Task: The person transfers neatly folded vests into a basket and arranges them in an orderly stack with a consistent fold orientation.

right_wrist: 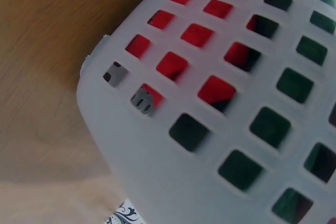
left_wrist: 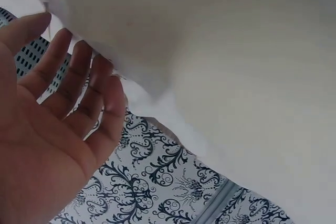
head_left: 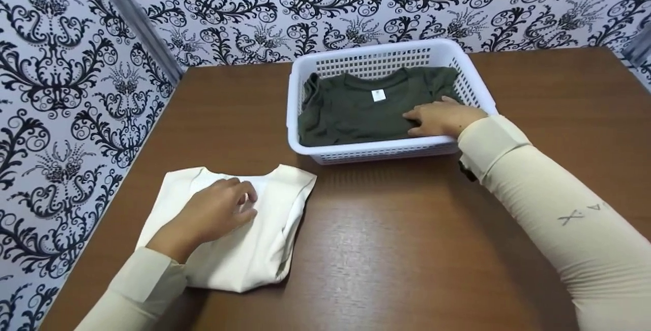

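A dark green T-shirt [head_left: 366, 112] with a white neck label lies folded in a white plastic basket [head_left: 374, 148]. My right hand [head_left: 440, 117] reaches over the basket's right side, its fingers resting on that shirt. In the right wrist view, the basket wall [right_wrist: 157, 156] fills most of the picture and hides the hand. A folded cream shirt [head_left: 254, 254] lies on the table at the left. Over its upper part is my left hand [head_left: 216, 214], fingers loosely bent, holding nothing. The left wrist view shows the left hand's [left_wrist: 68, 103] relaxed fingers by the cream cloth [left_wrist: 236, 77].
Red fabric [right_wrist: 197, 35] shows beside the green through the basket's holes. The brown wooden table [head_left: 366, 249] extends in front of the basket and to its right. Black-and-white patterned walls [head_left: 325, 10] stand at the back and left.
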Demonstrator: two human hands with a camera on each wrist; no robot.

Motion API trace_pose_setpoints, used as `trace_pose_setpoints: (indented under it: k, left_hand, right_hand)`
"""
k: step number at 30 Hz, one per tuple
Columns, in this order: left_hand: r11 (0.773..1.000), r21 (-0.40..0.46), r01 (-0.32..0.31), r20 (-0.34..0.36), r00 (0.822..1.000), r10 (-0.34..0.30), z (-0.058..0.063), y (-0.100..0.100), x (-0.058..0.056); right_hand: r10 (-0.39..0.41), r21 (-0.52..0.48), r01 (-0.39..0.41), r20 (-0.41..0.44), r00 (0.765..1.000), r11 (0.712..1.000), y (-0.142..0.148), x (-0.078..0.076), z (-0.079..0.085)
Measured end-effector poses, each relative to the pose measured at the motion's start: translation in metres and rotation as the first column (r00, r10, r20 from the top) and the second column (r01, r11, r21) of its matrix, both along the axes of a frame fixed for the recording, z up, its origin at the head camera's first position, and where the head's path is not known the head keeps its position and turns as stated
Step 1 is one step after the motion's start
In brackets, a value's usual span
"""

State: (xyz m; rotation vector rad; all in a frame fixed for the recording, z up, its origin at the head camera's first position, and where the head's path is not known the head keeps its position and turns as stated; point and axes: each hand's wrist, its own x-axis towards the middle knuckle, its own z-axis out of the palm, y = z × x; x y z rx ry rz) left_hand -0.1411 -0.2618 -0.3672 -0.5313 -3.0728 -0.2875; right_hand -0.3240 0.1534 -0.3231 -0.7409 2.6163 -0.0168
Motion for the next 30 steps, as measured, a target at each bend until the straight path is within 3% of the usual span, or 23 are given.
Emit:
trace_pose_setpoints:
  k: [5,10,15,18,21,23,25,27,29,30]
  left_hand:
    - [0.998,-0.057,-0.014,0.041,0.999,0.017,0.002,0.001,0.004]
    - [0.997,-0.052,-0.05,0.083,0.995,0.054,0.004,-0.001,0.009]
    - [0.999,-0.02,-0.044,0.043,0.998,0.045,0.003,-0.003,0.019]
    - [0.999,0.016,-0.037,0.024,0.999,0.037,0.004,-0.003,0.026]
    - [0.997,0.06,-0.041,0.041,0.998,0.038,0.003,-0.003,0.034]
    - [0.995,0.09,-0.042,0.051,0.998,0.038,0.003,-0.004,0.038]
    - [0.993,0.113,-0.043,0.055,0.998,0.037,0.002,-0.005,0.041]
    - [0.991,0.128,-0.034,0.05,0.998,0.028,0.002,-0.007,0.043]
    - [0.99,0.139,-0.024,0.046,0.999,0.018,0.001,-0.01,0.044]
    - [0.989,0.147,-0.019,0.043,0.999,0.013,0.002,-0.012,0.044]
  right_hand:
    - [-0.004,-0.011,0.004,0.0,1.0,1.0,-0.003,-0.001,-0.001]
    - [-0.008,-0.03,0.008,0.006,1.0,1.0,-0.009,-0.005,0.0]
    - [0.013,-0.032,-0.014,-0.011,1.0,0.999,-0.011,-0.004,0.003]
    - [0.02,-0.065,-0.025,-0.077,0.997,0.998,-0.011,0.0,0.006]
    - [0.005,-0.166,-0.044,-0.231,0.973,0.985,-0.02,0.008,0.011]
    - [-0.025,-0.278,-0.074,-0.336,0.941,0.958,-0.034,0.018,0.017]
    - [-0.04,-0.399,-0.153,-0.435,0.9,0.904,-0.055,0.032,0.023]
    - [-0.026,-0.501,-0.263,-0.498,0.867,0.824,-0.079,0.051,0.027]
    - [0.03,-0.553,-0.397,-0.556,0.83,0.732,-0.104,0.074,0.027]
    - [0.072,-0.563,-0.446,-0.563,0.824,0.696,-0.116,0.087,0.026]
